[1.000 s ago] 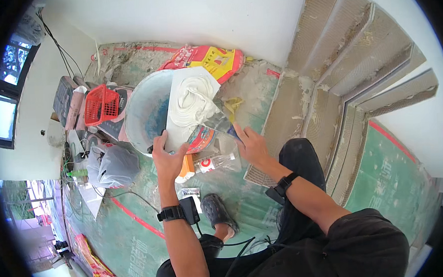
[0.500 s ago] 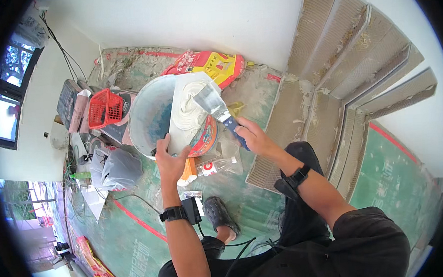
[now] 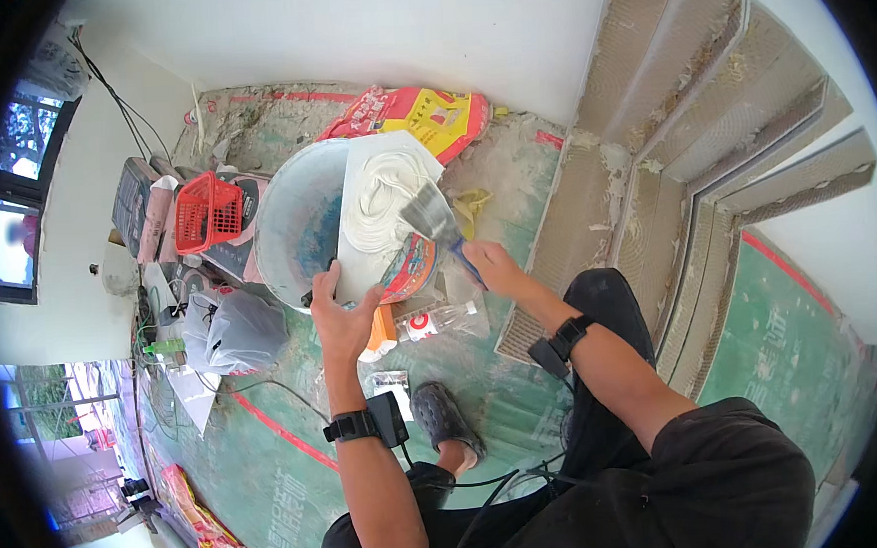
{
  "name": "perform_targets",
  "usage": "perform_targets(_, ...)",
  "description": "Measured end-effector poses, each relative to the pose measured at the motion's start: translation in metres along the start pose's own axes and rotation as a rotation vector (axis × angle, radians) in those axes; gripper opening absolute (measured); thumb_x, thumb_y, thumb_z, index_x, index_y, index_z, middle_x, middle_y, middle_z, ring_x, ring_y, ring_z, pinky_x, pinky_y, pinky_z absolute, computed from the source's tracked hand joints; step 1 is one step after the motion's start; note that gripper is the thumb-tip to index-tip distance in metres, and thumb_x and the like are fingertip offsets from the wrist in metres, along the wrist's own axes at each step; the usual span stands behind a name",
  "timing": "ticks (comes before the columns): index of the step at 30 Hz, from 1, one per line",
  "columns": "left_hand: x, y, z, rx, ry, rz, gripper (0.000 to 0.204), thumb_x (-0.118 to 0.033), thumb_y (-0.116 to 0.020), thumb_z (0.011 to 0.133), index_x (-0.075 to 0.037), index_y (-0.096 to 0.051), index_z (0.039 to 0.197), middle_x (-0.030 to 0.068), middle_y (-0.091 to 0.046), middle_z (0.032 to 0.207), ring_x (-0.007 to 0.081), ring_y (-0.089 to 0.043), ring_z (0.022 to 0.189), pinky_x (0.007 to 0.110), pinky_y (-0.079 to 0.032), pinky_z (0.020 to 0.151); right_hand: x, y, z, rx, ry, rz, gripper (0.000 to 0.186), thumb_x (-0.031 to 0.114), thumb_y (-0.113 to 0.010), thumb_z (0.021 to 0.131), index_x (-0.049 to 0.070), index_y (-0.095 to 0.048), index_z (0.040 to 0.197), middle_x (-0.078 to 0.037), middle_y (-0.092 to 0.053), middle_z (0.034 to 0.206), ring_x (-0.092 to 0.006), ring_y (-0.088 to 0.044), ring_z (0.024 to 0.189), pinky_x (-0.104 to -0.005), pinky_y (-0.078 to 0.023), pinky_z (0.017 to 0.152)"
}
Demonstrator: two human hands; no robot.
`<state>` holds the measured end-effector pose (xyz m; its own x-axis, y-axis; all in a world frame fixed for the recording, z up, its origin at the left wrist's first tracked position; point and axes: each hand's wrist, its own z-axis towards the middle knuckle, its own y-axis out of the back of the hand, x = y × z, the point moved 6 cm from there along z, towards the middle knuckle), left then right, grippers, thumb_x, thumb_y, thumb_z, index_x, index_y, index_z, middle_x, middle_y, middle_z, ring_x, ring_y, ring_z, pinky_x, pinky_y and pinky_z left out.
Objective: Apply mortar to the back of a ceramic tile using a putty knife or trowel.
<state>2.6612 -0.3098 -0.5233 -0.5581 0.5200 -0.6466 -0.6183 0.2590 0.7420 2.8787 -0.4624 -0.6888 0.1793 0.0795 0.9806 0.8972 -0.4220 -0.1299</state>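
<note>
My right hand (image 3: pixel 498 268) is closed round the blue handle of a putty knife (image 3: pixel 429 213), whose wide metal blade meets the right edge of a mound of white putty (image 3: pixel 383 202). The putty lies in looped ridges on a flat pale board (image 3: pixel 361 273). Closed on the board's near end is my left hand (image 3: pixel 345 314), thumb and forefinger showing; its other fingers are partly hidden. Beneath, the board spans the right side of a large round bucket (image 3: pixel 275 228), whose inside is stained blue and white.
Behind the bucket lies a red and yellow sack (image 3: pixel 430 121). A red plastic basket (image 3: pixel 207 215) and grey plastic bag (image 3: pixel 233 329) are at left. A plastic bottle (image 3: pixel 439 321) lies near my foot. Ridged tan panels (image 3: pixel 619 220) stand and lie at right on the green floor covering (image 3: pixel 296 490).
The putty knife has shifted down and right, off the middle of the putty to its right edge. The putty now shows longer looped ridges. My left hand stays on the board.
</note>
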Motion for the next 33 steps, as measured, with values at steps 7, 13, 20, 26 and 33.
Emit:
perform_targets(7, 0.005, 0.002, -0.002, -0.003, -0.041, 0.016, 0.075, -0.022, -0.091, 0.075, 0.014, -0.06, 0.133, 0.0164, -0.068, 0.118, 0.0265, -0.067, 0.108, 0.037, -0.051, 0.101, -0.015, 0.019, -0.057, -0.048, -0.144, -0.088, 0.048, 0.046, -0.049, 0.11, 0.006, -0.059, 0.086, 0.001, -0.053, 0.064, -0.0106, -0.052, 0.049, -0.0287, -0.041, 0.047)
perform_targets(13, -0.003, 0.003, 0.0, 0.003, 0.003, 0.004, 0.076, -0.022, -0.09, 0.074, 0.015, -0.06, 0.133, 0.0178, -0.068, 0.116, 0.0258, -0.067, 0.108, 0.037, -0.05, 0.1, 0.053, 0.034, -0.059, -0.246, 0.021, 0.018, 0.039, 0.039, -0.056, 0.108, 0.003, -0.064, 0.099, -0.005, -0.056, 0.065, -0.017, -0.058, 0.057, -0.034, -0.045, 0.053)
perform_targets(20, -0.001, -0.001, -0.002, 0.009, 0.006, -0.017, 0.078, -0.024, -0.092, 0.074, 0.014, -0.059, 0.134, 0.0172, -0.068, 0.117, 0.026, -0.067, 0.109, 0.038, -0.05, 0.101, 0.126, 0.003, -0.022, -0.494, 0.538, -0.702, 0.043, 0.028, -0.064, 0.1, 0.009, -0.061, 0.138, -0.019, -0.059, 0.1, -0.0347, -0.063, 0.085, -0.0463, -0.052, 0.071)
perform_targets(26, 0.001, 0.0, 0.0, 0.004, -0.009, -0.011, 0.078, -0.025, -0.092, 0.074, 0.013, -0.06, 0.134, 0.0159, -0.067, 0.115, 0.0259, -0.067, 0.109, 0.038, -0.05, 0.101, 0.085, -0.007, -0.005, -0.483, 0.603, -0.773, 0.057, 0.018, -0.072, 0.093, 0.01, -0.056, 0.147, -0.016, -0.055, 0.099, -0.0357, -0.063, 0.085, -0.0466, -0.053, 0.07)
perform_targets(33, 0.0, 0.0, 0.0, 0.002, -0.01, -0.006, 0.077, -0.024, -0.092, 0.074, 0.013, -0.061, 0.134, 0.0158, -0.068, 0.115, 0.0253, -0.066, 0.107, 0.037, -0.05, 0.1, 0.058, 0.002, -0.025, -0.489, 0.566, -0.785, 0.06, 0.016, -0.073, 0.092, 0.009, -0.054, 0.149, -0.016, -0.055, 0.096, -0.0365, -0.062, 0.085, -0.0455, -0.052, 0.072)
